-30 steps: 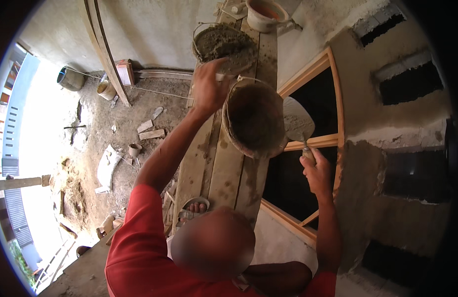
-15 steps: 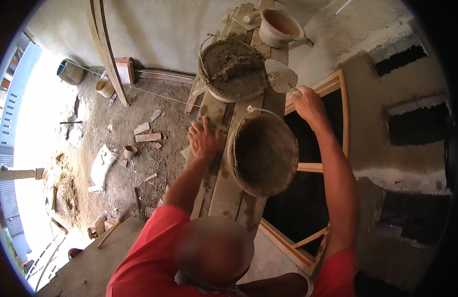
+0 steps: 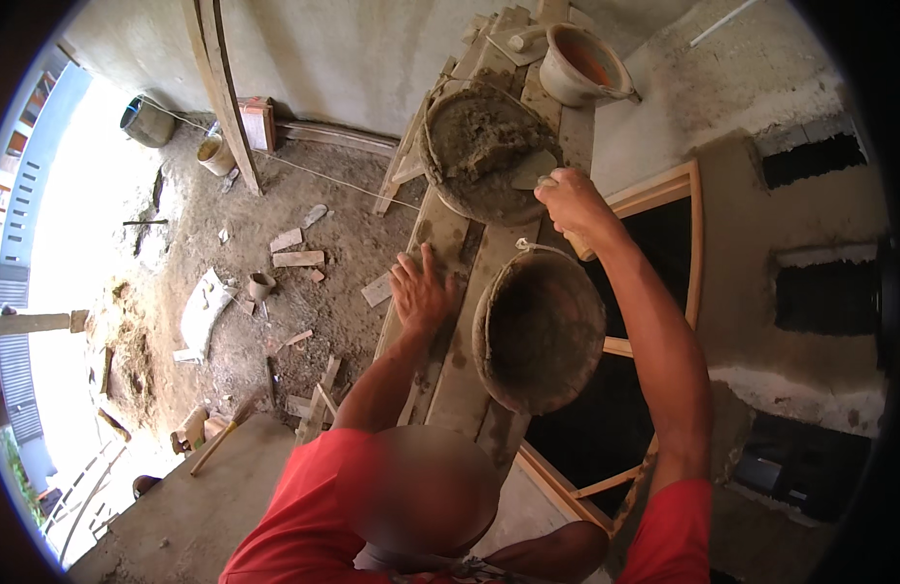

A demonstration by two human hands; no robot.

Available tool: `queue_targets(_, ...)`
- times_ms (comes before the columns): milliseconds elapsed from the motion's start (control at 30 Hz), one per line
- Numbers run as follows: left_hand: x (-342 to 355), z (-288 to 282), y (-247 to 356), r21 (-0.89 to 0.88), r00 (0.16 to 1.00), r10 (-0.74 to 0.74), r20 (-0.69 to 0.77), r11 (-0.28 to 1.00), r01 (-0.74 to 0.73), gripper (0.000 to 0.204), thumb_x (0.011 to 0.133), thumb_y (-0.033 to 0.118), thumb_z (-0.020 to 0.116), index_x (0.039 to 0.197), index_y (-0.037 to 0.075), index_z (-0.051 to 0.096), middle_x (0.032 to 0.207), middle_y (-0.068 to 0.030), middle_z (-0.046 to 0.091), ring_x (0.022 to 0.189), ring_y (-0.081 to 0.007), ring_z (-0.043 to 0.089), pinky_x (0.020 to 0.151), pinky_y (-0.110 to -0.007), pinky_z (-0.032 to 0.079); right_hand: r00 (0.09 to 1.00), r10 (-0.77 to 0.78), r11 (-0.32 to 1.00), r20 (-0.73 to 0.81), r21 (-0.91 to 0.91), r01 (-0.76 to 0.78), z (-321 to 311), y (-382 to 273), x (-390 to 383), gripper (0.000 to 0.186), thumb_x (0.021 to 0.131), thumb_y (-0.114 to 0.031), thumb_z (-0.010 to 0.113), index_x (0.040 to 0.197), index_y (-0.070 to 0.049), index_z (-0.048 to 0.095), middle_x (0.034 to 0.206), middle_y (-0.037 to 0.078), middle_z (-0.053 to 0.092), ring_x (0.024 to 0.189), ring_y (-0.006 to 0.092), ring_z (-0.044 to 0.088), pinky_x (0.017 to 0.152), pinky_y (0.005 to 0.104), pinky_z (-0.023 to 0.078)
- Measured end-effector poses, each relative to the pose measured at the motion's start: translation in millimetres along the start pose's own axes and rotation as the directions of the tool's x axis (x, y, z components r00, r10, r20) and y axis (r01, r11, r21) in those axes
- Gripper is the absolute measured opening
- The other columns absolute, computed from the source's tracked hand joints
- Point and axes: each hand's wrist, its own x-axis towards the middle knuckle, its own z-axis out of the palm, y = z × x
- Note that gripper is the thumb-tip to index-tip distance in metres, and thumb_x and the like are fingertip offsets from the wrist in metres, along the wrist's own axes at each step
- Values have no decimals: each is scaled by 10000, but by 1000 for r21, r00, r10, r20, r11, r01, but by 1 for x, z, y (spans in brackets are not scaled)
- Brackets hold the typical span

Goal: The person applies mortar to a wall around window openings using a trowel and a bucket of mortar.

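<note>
My right hand [image 3: 572, 204] is closed on a trowel, its blade [image 3: 531, 171] dipping into a bucket of grey mortar [image 3: 479, 141] at the upper middle. Part of the wooden handle shows below the fingers. My left hand [image 3: 421, 292] rests with fingers spread on the weathered plank platform [image 3: 450, 341], left of a second bucket [image 3: 538, 331], which is coated inside with mortar and holds little that I can make out. A pale pot [image 3: 576, 68] with a reddish interior stands beyond the mortar bucket, beside a small board [image 3: 516, 49].
Right of the planks are a wooden window frame [image 3: 688, 263] and a wall with dark openings [image 3: 825, 292]. Below left, the dirt floor [image 3: 178, 253] holds scraps, a white sack [image 3: 207, 307] and containers [image 3: 216, 156]. A timber post [image 3: 216, 88] leans near the back wall.
My left hand has come down from near the buckets onto the planks. My right hand has carried the trowel from beside the nearer bucket up into the mortar bucket. The view has shifted.
</note>
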Motion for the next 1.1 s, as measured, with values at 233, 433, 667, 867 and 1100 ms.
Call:
queue_targets(233, -3, 1, -5, -18, 1000, -7, -25, 1000, 7, 786, 882, 457, 581, 1515, 80, 307, 1451, -328, 308, 1295, -479, 350, 1079, -523, 285, 991, 48, 944, 122, 319, -84, 23, -32, 4, 365, 938, -245, 611, 1054, 98, 569, 713, 165, 621, 541, 246, 620, 504, 397, 493)
queue_targets(433, -3, 15, -7, 23, 995, 6, -103, 1000, -3, 785, 879, 461, 574, 1509, 70, 314, 1444, -337, 311, 1299, -481, 345, 1088, -527, 272, 993, -2, 845, 118, 532, -62, 46, -41, 16, 277, 944, -212, 595, 963, 63, 568, 667, 124, 589, 498, 215, 579, 461, 381, 471)
queue_targets(667, -3, 3, -5, 1, 999, 0, -35, 1000, 0, 801, 876, 462, 578, 1513, 70, 293, 1439, -336, 317, 1296, -480, 349, 1082, -528, 282, 978, -15, 727, 207, 674, -131, 39, -27, 4, 281, 962, -309, 571, 975, -28, 563, 724, 67, 576, 552, 156, 561, 480, 329, 482)
queue_targets(867, -4, 6, -8, -32, 1000, 14, -25, 999, -15, 806, 876, 457, 586, 1517, 72, 283, 1442, -333, 316, 1291, -479, 350, 1078, -528, 286, 990, -5, 772, 138, 630, -84, 31, -31, -14, 272, 971, -320, 568, 994, -49, 572, 727, 44, 568, 558, 118, 552, 479, 296, 481)
queue_targets(1100, -3, 1, -5, -28, 1000, 14, -23, 999, -15, 798, 870, 460, 594, 1508, 71, 313, 1424, -326, 337, 1258, -462, 377, 1058, -515, 309, 997, -1, 806, 75, 591, -43, 14, -31, -27, 230, 973, -279, 560, 1000, -51, 581, 721, 31, 566, 549, 106, 541, 473, 281, 472)
